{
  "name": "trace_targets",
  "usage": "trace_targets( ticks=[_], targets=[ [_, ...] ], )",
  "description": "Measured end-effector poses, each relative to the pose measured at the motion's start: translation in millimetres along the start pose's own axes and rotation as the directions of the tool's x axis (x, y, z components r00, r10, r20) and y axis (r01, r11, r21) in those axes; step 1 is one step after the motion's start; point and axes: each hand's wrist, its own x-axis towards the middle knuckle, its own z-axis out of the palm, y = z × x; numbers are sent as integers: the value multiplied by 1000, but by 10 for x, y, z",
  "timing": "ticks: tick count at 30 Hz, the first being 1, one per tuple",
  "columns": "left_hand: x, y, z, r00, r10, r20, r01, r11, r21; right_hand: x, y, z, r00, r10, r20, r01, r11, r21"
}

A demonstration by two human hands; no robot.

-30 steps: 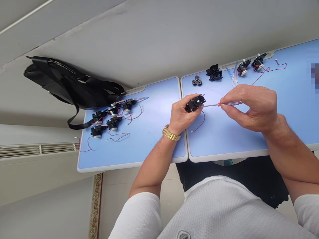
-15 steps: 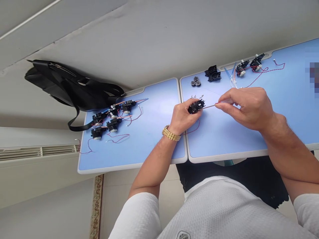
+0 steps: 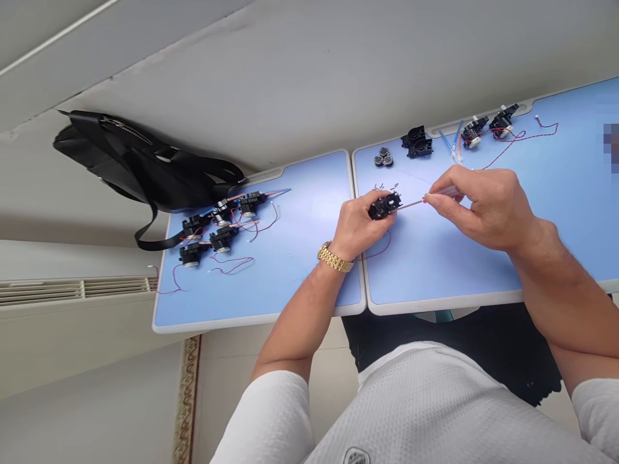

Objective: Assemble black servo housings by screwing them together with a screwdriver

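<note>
Holding motor housing [image 3: 385, 206] in left hand [image 3: 360, 227] | right hand [image 3: 486, 209] on screwdriver [image 3: 412, 204]

Two white-rimmed blue tabletops stood edge to edge. The left tabletop [image 3: 300, 277] carried five black motor units [image 3: 222, 240] in a loose cluster, tangled in red twisted wires [image 3: 232, 263]. On the right tabletop [image 3: 435, 270] lay three small round parts [image 3: 383, 156], a pair of black housings [image 3: 416, 142], clear blue-tinted tubes [image 3: 455, 143], two more motor units [image 3: 503, 121] trailing a long red wire [image 3: 525, 136], and some tiny wire pieces [image 3: 385, 187].
</note>
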Motion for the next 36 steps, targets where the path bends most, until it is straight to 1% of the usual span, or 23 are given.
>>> trace_targets(
  ticks=[3,5,10,13,15,19,21,24,28,30,32,36],
  targets=[
    [5,-6,2,1000,1,2,-1,1000,-6,-7,22,9,1000,9,-11,-10,999,-48],
    [10,-8,0,1000,-3,6,3,1000,-14,-4,10,5,1000,15,2,-15,999,-43],
    [12,-7,-4,1000,-26,15,27,998,-48,24,-67,-12,1000,11,26,-14,995,101],
    [10,-5,-4,999,-33,21,34,998,-61,25,-71,-9,1000,0,23,-3,991,131],
    [9,-4,-5,999,-39,32,41,998,-56,16,-44,-7,1000,-3,13,2,996,88],
    [7,-9,-6,997,-52,50,54,998,-44,-5,37,-14,1000,-7,14,8,997,-79],
    [6,-15,-5,997,-56,57,59,997,-43,-11,61,-18,1000,-10,24,13,992,-129],
    [6,-17,-5,996,-60,70,63,997,-43,-10,44,-20,999,2,32,1,993,-118],
    [5,-4,-5,995,-49,85,53,997,-48,4,-31,-15,999,-3,45,2,1000,23],
    [3,4,-4,995,-44,88,48,998,-46,7,-43,-13,998,-19,52,15,998,59],
    [-1,7,-1,995,-43,88,46,998,-40,1,-19,-14,999,-19,51,18,999,27],
    [-10,-1,14,994,-50,92,52,998,-18,-23,83,-20,999,-6,46,11,995,-101]
  ],
)
